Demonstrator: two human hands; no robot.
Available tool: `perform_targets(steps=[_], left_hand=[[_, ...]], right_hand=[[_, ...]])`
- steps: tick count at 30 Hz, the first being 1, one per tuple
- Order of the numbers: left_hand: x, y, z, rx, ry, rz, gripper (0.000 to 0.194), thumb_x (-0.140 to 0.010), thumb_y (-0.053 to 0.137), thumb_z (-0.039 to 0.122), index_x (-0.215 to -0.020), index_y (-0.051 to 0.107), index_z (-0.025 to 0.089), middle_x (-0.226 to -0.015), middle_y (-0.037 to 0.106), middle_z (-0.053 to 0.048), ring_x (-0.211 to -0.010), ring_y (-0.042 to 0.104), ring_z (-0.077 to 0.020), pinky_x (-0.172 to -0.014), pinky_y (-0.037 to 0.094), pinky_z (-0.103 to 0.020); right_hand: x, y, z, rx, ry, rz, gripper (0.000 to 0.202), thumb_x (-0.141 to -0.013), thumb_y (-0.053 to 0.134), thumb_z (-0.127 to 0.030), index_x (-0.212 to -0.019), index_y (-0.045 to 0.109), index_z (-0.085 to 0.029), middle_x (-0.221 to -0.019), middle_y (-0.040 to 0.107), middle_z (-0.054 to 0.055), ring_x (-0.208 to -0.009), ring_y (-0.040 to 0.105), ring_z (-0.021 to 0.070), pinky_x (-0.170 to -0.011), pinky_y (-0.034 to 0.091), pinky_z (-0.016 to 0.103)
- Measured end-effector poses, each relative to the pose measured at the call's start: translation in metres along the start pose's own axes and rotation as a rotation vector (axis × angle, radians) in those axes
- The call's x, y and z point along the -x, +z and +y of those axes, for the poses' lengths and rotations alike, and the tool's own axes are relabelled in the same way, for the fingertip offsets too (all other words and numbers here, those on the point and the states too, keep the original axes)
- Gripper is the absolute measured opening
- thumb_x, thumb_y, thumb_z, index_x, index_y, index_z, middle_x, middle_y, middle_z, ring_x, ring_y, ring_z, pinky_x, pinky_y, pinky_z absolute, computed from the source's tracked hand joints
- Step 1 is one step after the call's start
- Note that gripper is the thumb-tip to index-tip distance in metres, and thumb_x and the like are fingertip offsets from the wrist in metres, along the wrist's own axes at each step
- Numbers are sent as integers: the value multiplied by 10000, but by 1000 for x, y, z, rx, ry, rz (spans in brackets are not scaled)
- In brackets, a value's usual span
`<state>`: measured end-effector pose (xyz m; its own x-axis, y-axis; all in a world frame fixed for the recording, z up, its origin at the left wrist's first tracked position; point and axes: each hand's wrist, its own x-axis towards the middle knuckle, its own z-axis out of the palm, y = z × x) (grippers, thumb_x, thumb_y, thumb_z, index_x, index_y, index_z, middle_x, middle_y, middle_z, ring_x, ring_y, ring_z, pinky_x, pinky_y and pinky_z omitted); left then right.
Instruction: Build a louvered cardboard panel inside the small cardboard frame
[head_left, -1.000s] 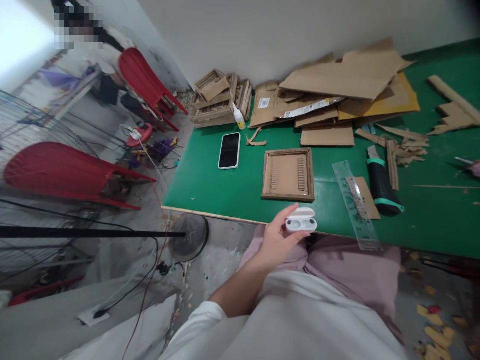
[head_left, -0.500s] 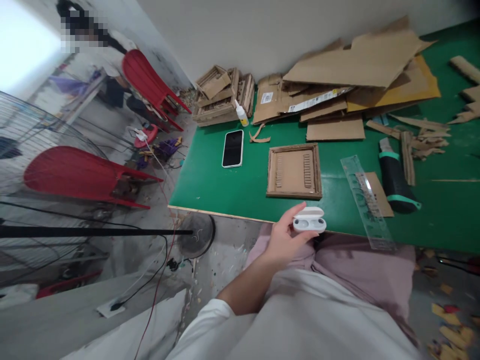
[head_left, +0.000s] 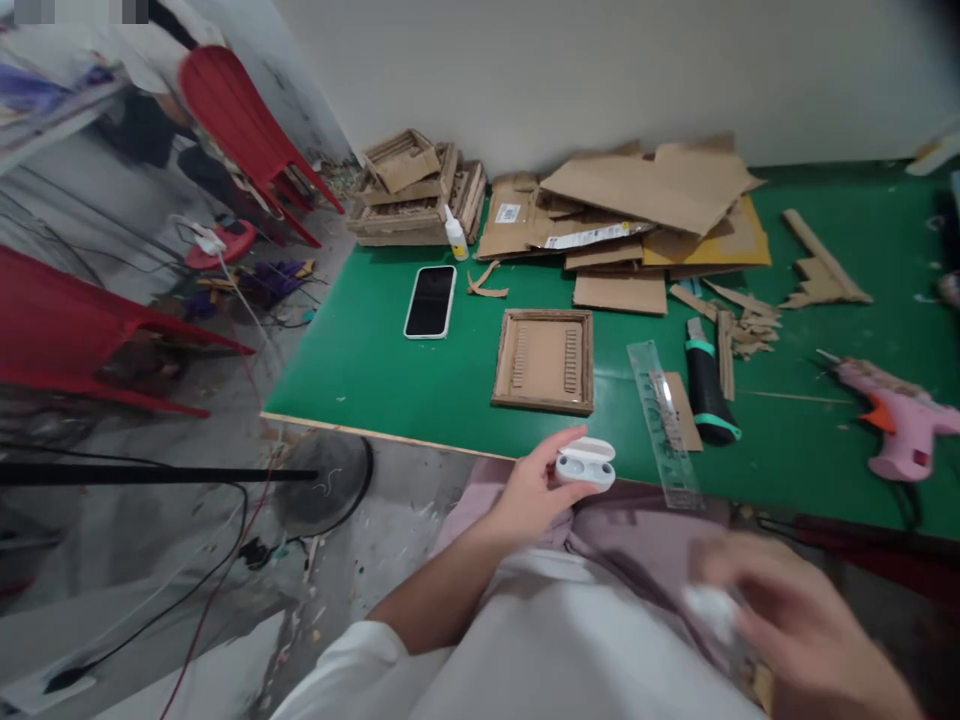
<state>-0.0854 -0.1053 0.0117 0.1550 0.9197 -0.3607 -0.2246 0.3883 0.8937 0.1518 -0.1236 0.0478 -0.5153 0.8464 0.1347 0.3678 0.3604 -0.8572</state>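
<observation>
An opened white earbud case [head_left: 586, 468] is held in my left hand [head_left: 534, 488] over the table's front edge. Its lid is up and its two wells look empty. At the lower right, my right hand [head_left: 799, 610] is blurred by motion, its fingers closed round a small white object [head_left: 711, 610] too smeared to name. Just beyond the case lies a square cardboard tray [head_left: 544, 360] with ridged strips along two inner sides. A phone [head_left: 430, 302] rests to the left of the tray. A clear ruler [head_left: 663, 425] and a black and green cutter [head_left: 709, 385] lie to its right.
Cardboard sheets [head_left: 645, 190], stacked cardboard frames [head_left: 416, 190] and a glue bottle [head_left: 455, 235] stand along the wall. Scraps [head_left: 750, 325] and a pink glue gun [head_left: 896, 410] lie on the right of the green table [head_left: 360, 370]. A person sits near a red chair [head_left: 247, 130].
My right hand has come into view at the lower right with a small white object. The view has shifted to the right, showing the glue gun. My left hand still holds the case.
</observation>
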Motion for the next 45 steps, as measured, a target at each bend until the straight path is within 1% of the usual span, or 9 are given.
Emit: perform_targets(steps=[6, 13, 18, 24, 28, 32, 35, 39, 45], left_hand=[[4, 0, -3, 42, -119, -203, 641, -606, 756, 165, -1204, 526, 198, -1001, 627, -53, -820, 571, -112, -775, 434, -222], [4, -4, -3, 102, -182, -237, 658, -562, 789, 209, -1171, 542, 181, -1029, 612, -73, -812, 561, -129, -736, 439, -235], [1, -9, -4, 53, -191, -255, 599, -595, 766, 206, -1149, 537, 195, -986, 606, -50, -815, 551, -124, -757, 428, -239], [3, -5, -13, -215, -171, -295, 473, -636, 710, 194, -1081, 551, 190, -969, 606, -26, -829, 553, -136, -761, 424, -241], [13, 4, -35, -481, -139, -409, 412, -663, 674, 221, -1063, 578, 194, -971, 622, -10, -849, 552, -152, -772, 421, -247], [19, 13, -73, -437, -126, -454, 420, -670, 659, 204, -1072, 533, 201, -1006, 617, -21, -887, 561, -152, -782, 420, -250], [14, 23, -103, -276, -317, -404, 603, -598, 715, 178, -1112, 402, 210, -807, 615, 6, -658, 566, -113, -568, 411, -200], [2, 35, -131, -246, -294, -350, 588, -601, 732, 217, -1061, 367, 193, -769, 592, 11, -589, 541, -87, -525, 392, -183], [-24, 27, -124, -519, -313, -532, 641, -679, 685, 387, -1163, 310, 197, -922, 617, -52, -684, 616, -128, -582, 462, -227]], right_hand=[[-49, 30, 19, 67, -19, 26, 68, -793, 495, -188, -735, 529, -177, -592, 540, -14, -493, 469, 72, -467, 371, 178], [-46, 35, 24, 224, -117, -33, 57, -784, 525, -204, -798, 574, -179, -584, 510, -34, -502, 445, 61, -490, 324, 188], [-39, 28, 15, 361, -145, -107, 287, -827, 468, -162, -1081, 586, -222, -708, 575, 0, -579, 508, 82, -533, 365, 206], [-31, 45, 21, -34, 365, 286, 285, -872, 422, -329, -1031, 617, -196, -902, 651, 71, -718, 610, 133, -630, 502, 252], [-8, 78, 35, -86, 494, 18, 389, -880, 368, -414, -1096, 600, -189, -1098, 638, 101, -1025, 587, 203, -916, 452, 367], [27, 101, 52, -49, 485, -105, 410, -843, 411, -438, -1150, 522, -191, -1119, 614, 115, -1032, 582, 214, -863, 478, 350], [41, 104, 61, -53, 586, -33, 353, -849, 389, -436, -1070, 513, -190, -1012, 631, 98, -923, 604, 199, -803, 483, 340], [43, 99, 70, -107, 639, 67, 298, -841, 387, -423, -961, 524, -188, -934, 628, 71, -860, 593, 196, -794, 462, 347], [35, 96, 86, -317, 687, 33, 309, -820, 440, -471, -867, 532, -180, -791, 594, 28, -744, 557, 158, -688, 453, 287]])
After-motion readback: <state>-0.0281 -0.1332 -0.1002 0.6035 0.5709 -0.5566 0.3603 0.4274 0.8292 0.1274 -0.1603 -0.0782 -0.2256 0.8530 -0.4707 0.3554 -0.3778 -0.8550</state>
